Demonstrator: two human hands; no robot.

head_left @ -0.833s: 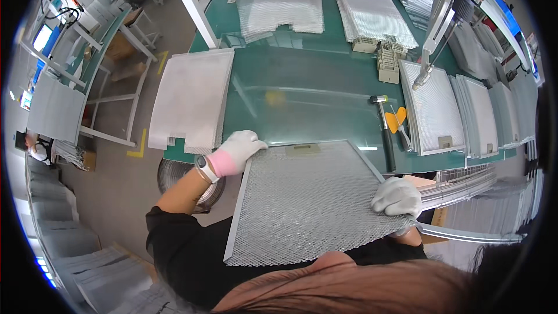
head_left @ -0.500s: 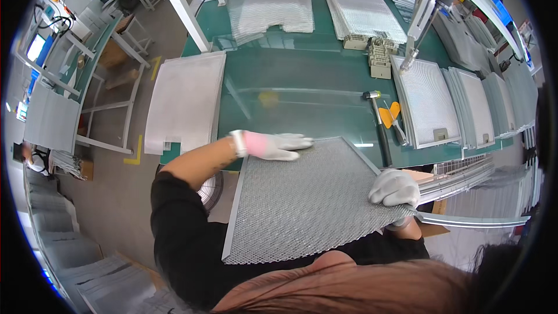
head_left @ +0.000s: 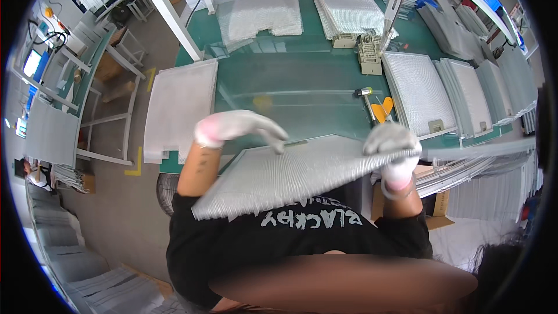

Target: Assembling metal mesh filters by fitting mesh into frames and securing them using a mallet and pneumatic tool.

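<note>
A grey metal mesh panel (head_left: 285, 168) with thin metal edging is held tilted between my body and the green table. My right hand (head_left: 394, 139), in a white glove, closes on its right corner. From that corner a long metal frame strip (head_left: 482, 150) sticks out to the right, blurred. Near the panel's far left edge, my left hand (head_left: 241, 127), in a white and pink glove, hovers with fingers stretched and bent downward, nothing in them. Its fingertips come close to the panel's far edge; whether they touch cannot be told.
A hammer (head_left: 365, 102) and an orange-handled tool (head_left: 382, 109) lie on the green table (head_left: 290, 81). Beige blocks (head_left: 369, 58) stand behind them. Mesh panel stacks lie at left (head_left: 180, 107), back (head_left: 351, 11) and right (head_left: 418, 90). A metal tool (head_left: 401, 0) hangs overhead.
My left hand has lifted off the panel and shifted left. My right hand has moved away from my body, the strip swinging with it. The panel now shows at a steeper tilt.
</note>
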